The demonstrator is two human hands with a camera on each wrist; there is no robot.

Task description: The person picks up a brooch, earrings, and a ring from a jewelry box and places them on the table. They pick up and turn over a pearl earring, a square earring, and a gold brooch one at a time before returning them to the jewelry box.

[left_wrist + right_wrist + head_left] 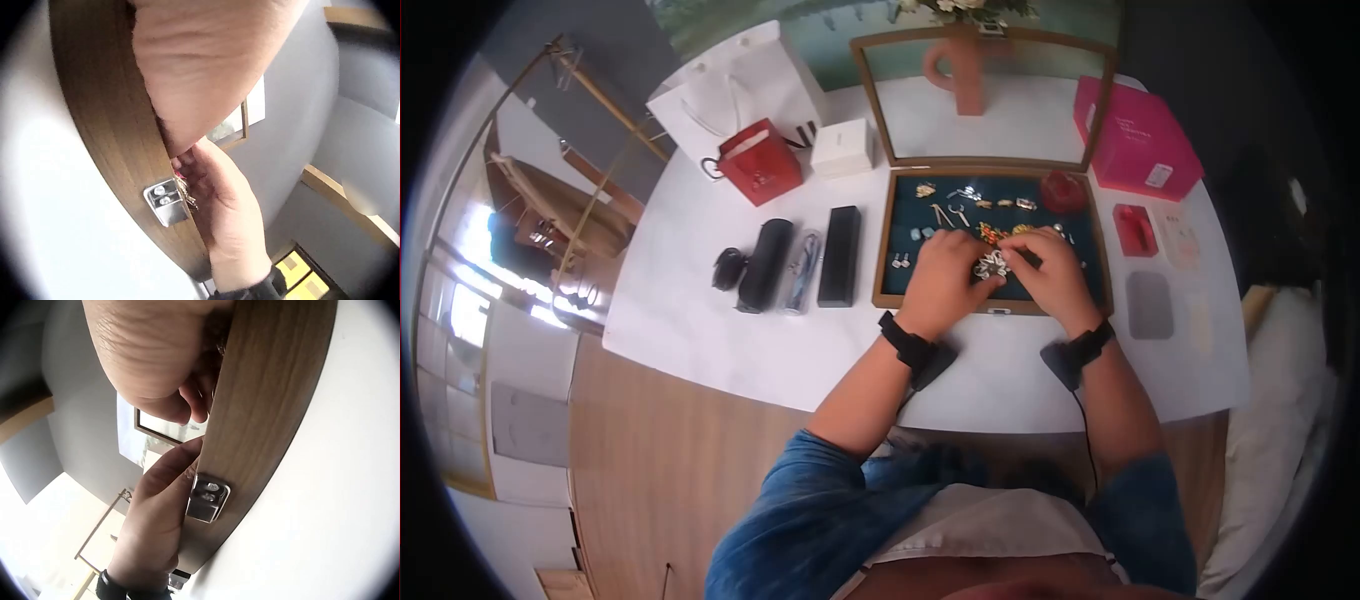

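A wood-framed case [885, 270] with a dark green lining lies open, its clear lid raised. Over its front part, a silvery flower-like jewelry piece [992, 265] lies between the two hands. The left hand [940, 280] holds its left side between thumb and fingers. From the right, the right hand [1055, 275] pinches its upper edge. Both wrist views show the hands close together behind the front rim; the right hand [234, 212] is in the left wrist view, the left hand [153, 519] in the right one. Palms and rim hide most of the piece there.
Earrings [900, 261], a colourful piece [990, 233] and a red heart-shaped box [1062, 192] are inside the case. Left of it stand a black box [838, 257], a dark cylinder [765, 265] and bags; right of it, a pink box [1140, 140] and a grey pad [1150, 305].
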